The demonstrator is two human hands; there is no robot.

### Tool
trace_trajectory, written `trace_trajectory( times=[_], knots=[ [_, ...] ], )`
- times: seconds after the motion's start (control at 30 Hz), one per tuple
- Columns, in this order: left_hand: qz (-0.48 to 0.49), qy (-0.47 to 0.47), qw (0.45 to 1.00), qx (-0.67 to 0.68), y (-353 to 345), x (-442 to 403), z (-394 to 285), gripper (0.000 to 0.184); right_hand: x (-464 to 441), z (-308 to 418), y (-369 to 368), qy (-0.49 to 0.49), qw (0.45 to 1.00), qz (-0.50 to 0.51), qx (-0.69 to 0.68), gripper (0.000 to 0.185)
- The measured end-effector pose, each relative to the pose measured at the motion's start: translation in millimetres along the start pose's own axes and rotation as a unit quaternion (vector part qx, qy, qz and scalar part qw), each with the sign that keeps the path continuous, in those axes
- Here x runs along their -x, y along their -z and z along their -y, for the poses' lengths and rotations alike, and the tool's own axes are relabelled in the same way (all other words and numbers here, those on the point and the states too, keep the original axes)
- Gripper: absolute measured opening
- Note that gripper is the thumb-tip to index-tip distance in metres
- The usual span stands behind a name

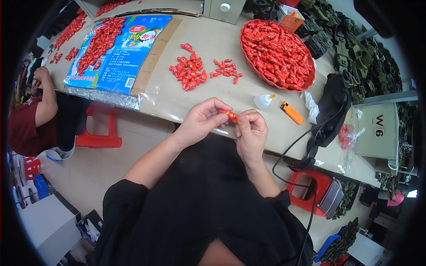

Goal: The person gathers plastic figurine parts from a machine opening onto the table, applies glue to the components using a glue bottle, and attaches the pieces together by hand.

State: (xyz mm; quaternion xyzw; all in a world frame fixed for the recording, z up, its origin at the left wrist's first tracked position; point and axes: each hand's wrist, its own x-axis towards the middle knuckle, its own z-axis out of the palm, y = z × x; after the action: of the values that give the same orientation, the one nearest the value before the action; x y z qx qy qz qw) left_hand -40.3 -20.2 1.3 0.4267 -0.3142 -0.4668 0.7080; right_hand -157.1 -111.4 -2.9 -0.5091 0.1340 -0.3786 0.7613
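Glossy red plastic-looking pieces (189,72); smooth, shiny blue printed sheet (120,57).

Bright, even indoor light, faint glare on plastic, fisheye-curved edges, black corners, slight softness

Bare desk (171,102) lies between the loose red pieces (188,73) and the near edge; rightward, the white bottle (262,102), orange lighter (291,113) and crumpled tissue (310,107) block a low pass.

There is one held red piece (230,115), one tray (309,82), one bottle (262,102), one lighter (291,113).
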Motion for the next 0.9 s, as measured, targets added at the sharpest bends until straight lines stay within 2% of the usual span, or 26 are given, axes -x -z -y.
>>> trace_trajectory(
  times=[0.23,0.47,0.67,0.9],
  knots=[
    [0.003,0.013,1.0,0.011,1.7,-0.1,0.2,0.014,-1.9,2.5,-0.2,-0.016,1.0,0.016,0.019,0.009],
    [0.005,0.012,1.0,0.008,6.2,-1.5,0.7,0.012,-7.8,12.7,3.0,-0.137,0.99,0.033,-0.022,0.01],
    [0.004,0.027,0.999,0.046,7.8,-4.1,-1.6,0.014,-10.2,15.2,7.8,-0.19,0.98,0.041,-0.044,0.01],
    [0.01,0.046,0.997,0.061,7.0,-5.2,-4.5,0.018,-11.0,13.5,6.5,-0.155,0.987,0.029,-0.036,0.007]
  ],
)
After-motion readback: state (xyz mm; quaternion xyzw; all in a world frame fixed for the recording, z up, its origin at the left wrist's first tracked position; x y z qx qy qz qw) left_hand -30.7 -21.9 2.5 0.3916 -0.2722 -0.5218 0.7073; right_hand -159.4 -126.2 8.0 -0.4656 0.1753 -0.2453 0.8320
